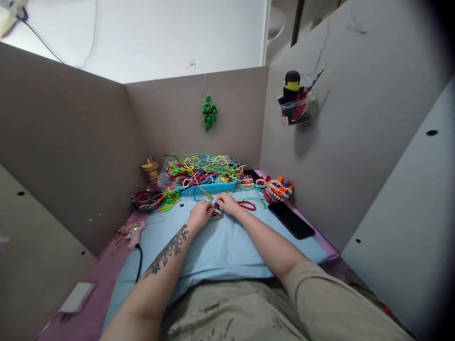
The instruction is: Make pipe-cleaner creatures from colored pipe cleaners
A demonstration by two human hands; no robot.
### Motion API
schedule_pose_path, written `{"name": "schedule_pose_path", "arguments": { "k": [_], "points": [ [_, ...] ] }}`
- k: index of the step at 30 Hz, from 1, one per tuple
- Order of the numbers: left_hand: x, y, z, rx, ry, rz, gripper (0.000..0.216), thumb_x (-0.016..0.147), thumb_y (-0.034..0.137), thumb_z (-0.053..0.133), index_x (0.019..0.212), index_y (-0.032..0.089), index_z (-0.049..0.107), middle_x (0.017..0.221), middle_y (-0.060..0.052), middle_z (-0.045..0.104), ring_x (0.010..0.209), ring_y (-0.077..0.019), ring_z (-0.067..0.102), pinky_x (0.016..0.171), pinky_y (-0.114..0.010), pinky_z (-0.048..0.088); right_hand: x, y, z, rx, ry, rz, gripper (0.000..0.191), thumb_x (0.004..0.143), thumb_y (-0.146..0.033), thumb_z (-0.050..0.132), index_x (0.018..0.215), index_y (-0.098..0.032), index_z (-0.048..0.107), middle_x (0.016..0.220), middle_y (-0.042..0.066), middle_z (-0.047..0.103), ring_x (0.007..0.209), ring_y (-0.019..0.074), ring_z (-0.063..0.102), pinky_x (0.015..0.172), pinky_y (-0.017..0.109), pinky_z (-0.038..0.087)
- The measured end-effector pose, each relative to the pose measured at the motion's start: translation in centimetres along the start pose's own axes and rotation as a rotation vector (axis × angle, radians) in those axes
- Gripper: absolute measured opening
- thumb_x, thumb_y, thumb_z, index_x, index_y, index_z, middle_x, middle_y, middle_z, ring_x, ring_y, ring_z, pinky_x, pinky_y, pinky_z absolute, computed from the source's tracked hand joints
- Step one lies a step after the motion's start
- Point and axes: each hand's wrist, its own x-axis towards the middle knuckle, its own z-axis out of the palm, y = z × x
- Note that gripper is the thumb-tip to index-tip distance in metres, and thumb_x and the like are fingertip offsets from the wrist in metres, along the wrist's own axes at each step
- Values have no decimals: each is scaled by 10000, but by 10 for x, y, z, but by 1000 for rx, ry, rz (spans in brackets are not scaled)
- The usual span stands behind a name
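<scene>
Head view, looking down and forward: two bare hands meet at the middle of a light blue cloth (227, 253), which covers much of a pink-purple surface (103, 289) enclosed by grey panels. The left hand (201, 212) and the right hand (226, 204) work close together, fingertips bent inward and pinching a small braided cord piece (214, 217) from either side. The piece lies between them, low over the cloth, with purple, cream and green parts showing; the fingers cover the rest, so the exact grip cannot be told.

Just beyond the hands is a blue tray (220, 188), heaped with tangled, many-coloured cords (204, 166). To its left sit a green braided piece (173, 197) and a dark bowl (156, 207) of cords; nearer on the left lies a pink glue gun (135, 234). Right of the hands are a red cord loop (253, 207), an orange-and-white braided bundle (278, 190) at the far edge, and a black phone (293, 221).

The step in hand seems to be fine fingertip shaping or fitting of the piece. Such work calls for one hand to steady it while the other adjusts a small part.
</scene>
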Motion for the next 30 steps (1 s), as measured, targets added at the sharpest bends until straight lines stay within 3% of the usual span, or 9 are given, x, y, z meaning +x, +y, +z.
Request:
{"name": "schedule_pose_path", "arguments": {
  "k": [13, 21, 26, 30],
  "points": [
    [-1, -3, 4, 10, 6, -10, 156, 801, 259, 502, 791, 172, 632, 781, -54, 581, 765, -172, 537, 673, -261, 403, -1, 4, 0, 111, -47, -98, 180, 773, -141, 495, 679, -161, 647, 695, 1, 580, 727, 128, 510, 674, 220, 368],
    [-4, -3, 3, -42, 16, -23, 169, 795, 270, 495, 803, 175, 635, 788, -52, 581, 761, -168, 536, 673, -261, 408, -4, 3, -5, 239, -45, -9, 270, 821, -226, 450, 677, -155, 668, 691, 12, 629, 698, 132, 549, 676, 233, 410],
    [-4, -1, 4, -43, 36, -45, 169, 789, 258, 493, 779, 173, 639, 767, -52, 584, 753, -165, 536, 679, -259, 412, -3, 6, -6, 429, 28, 147, 342, 864, -312, 368, 838, -145, 666, 819, 57, 671, 770, 160, 594, 679, 269, 453],
    [-7, -2, 0, -108, 100, -31, 186, 804, 250, 474, 858, 180, 637, 832, -56, 604, 785, -163, 548, 721, -265, 424, -5, 2, -17, 325, 78, 46, 207, 797, -268, 484, 851, -161, 652, 883, 59, 651, 827, 161, 573, 748, 278, 433]
  ]
}}
